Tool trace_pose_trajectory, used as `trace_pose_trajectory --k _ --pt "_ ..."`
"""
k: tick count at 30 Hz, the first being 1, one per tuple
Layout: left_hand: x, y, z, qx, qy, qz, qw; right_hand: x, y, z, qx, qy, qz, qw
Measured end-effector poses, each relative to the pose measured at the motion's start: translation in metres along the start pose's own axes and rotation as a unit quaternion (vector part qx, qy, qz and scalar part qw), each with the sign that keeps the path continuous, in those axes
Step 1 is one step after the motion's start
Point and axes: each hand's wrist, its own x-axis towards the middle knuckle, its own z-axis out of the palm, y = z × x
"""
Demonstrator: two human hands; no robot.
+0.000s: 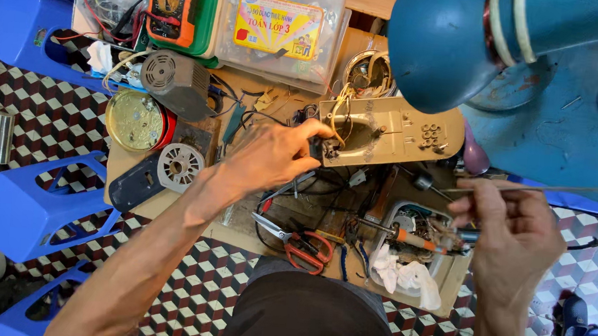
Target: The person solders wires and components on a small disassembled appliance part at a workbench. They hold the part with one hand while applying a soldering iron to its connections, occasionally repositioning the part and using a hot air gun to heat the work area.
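Red-handled scissors (300, 245) lie near left hand (271, 155); teal lamp (451, 38) overhangs bench.

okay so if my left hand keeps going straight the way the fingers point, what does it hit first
The left hand points right, its fingers already at the end of the beige plastic housing. That housing and its yellow wires come first, though depth is unclear.
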Motion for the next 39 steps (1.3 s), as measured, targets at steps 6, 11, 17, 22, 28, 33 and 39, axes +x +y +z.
trace_pose_trajectory --k 6,11,17,22,28,33,39 --pt "-0.05 0.04 0.022 -0.278 0.111 -0.139 0.944 0.083 0.03 -0.054 -0.023 0.053 0.196 0.979" --pt "-0.061 0.019 0.087 -0.504 0.15 -0.208 0.825 0.096 0.022 -0.059 -0.328 0.13 -0.004 0.935" --pt "-0.086 -0.01 0.119 -0.543 0.144 -0.249 0.789 -0.048 0.034 0.02 -0.031 -0.069 0.4 0.913" --pt "-0.085 -0.007 0.116 -0.566 0.178 -0.246 0.767 -0.067 0.062 0.062 0.226 0.092 0.54 0.806" --pt "-0.073 0.006 0.094 -0.519 0.235 -0.207 0.795 -0.043 0.075 0.068 0.396 0.167 0.433 0.792" --pt "-0.039 0.011 0.08 -0.462 0.273 -0.202 0.819 -0.072 0.054 0.029 0.409 0.197 0.212 0.866" --pt "-0.024 0.005 0.075 -0.406 0.285 -0.226 0.838 -0.052 0.007 0.038 0.32 0.095 0.024 0.942"
